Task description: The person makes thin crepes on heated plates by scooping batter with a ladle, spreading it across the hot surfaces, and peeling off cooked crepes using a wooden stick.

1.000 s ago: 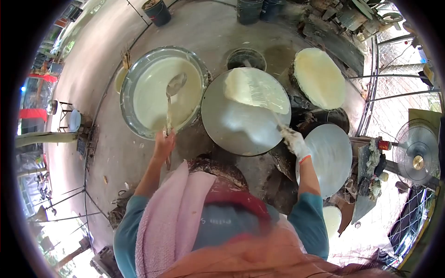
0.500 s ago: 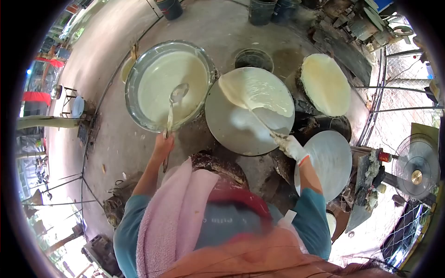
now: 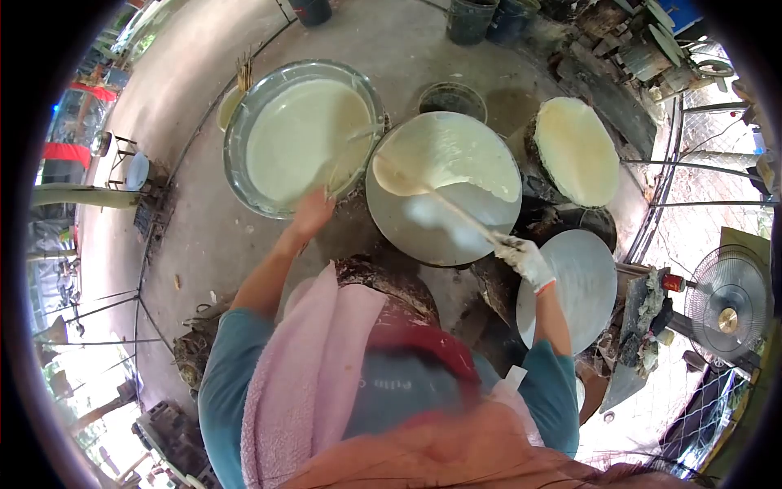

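My left hand (image 3: 314,213) is closed round the handle of a ladle (image 3: 352,151), blurred over the right side of a metal basin (image 3: 236,167) of pale batter (image 3: 301,138). In my gloved right hand (image 3: 521,259) is a long-handled spreader (image 3: 456,210). Its broad end lies at the left part of a round griddle (image 3: 432,236). A pale batter layer (image 3: 456,147) covers the griddle's upper part, while the lower part shows bare metal.
A round pan (image 3: 570,289) leans right of the griddle, below a pale-topped round form (image 3: 577,151). Behind the griddle sits a dark round container (image 3: 453,99). A fan (image 3: 727,301) stands at far right, buckets (image 3: 471,20) at the top.
My left hand has moved up and right, carrying the ladle from the basin's middle to its right side. The spreader's end has swept left across the griddle, and the batter layer has shifted with it.
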Motion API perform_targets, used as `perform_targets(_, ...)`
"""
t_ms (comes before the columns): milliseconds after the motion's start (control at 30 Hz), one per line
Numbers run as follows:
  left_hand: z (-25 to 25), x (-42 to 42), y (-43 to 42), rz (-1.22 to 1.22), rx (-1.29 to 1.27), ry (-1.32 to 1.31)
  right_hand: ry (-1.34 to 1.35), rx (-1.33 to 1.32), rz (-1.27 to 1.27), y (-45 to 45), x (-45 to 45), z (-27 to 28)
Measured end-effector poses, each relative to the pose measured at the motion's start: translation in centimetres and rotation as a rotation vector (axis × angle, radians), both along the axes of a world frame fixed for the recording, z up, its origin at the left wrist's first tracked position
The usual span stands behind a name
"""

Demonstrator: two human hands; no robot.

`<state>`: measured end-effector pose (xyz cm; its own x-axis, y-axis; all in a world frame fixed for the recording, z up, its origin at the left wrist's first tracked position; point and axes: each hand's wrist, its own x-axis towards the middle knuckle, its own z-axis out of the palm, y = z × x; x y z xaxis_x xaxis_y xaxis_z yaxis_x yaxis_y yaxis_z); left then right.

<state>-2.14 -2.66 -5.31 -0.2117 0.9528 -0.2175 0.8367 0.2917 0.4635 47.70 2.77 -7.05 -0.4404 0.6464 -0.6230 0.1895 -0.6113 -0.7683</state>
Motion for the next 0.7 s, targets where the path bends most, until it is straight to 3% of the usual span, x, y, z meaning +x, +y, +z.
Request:
perform_targets(100, 0.9, 2.0, 2.2, -0.085, -0.026, 0.117, 0.115, 0.136, -0.277, 1.7, 1.5, -4.3)
perform_targets(133, 1.0, 2.1, 2.5, -0.130, -0.047, 0.147, -0.087, 0.176, -0.128, 2.3, 0.1, -2.0)
perform_targets(200, 0.4, 1.5, 2.3, -0.222, -0.061, 0.241, -0.171, 0.035, 0.089, 3.0, -2.1, 0.1)
perform_targets(333, -0.1, -2.0, -1.0, -0.473, -0.074, 0.270, -0.123, -0.100, 0.201, 0.4, -4.1, 1.9)
perform_targets(400, 0.8, -2.5, -3.3, -0.358, -0.248, 0.111, -0.130, -0.050, 0.207, -3.0, -4.3, 1.7)
perform_targets(433, 0.9, -2.5, -4.8, -0.368, -0.278, 0.104, -0.213, -0.137, 0.192, -4.3, -4.7, 5.1)
perform_targets(533, -0.2, -1.7, -8.8, -0.527, -0.240, 0.224, -0.064, -0.123, -0.143, -11.4, -2.9, 0.9)
perform_targets(633, -2.1, -1.4, -9.3, -0.548, -0.216, -0.048, 0.034, -0.167, -0.522, -18.9, -9.3, 3.0)
perform_targets(667, -0.9, -1.6, -8.4, -0.587, -0.202, -0.130, 0.153, -0.314, -0.589, -20.2, -11.2, 1.5)
perform_targets(700, 1.8, -2.1, -6.9, -0.624, -0.188, -0.212, 0.218, -0.290, -0.628, -20.3, -14.2, 2.0)
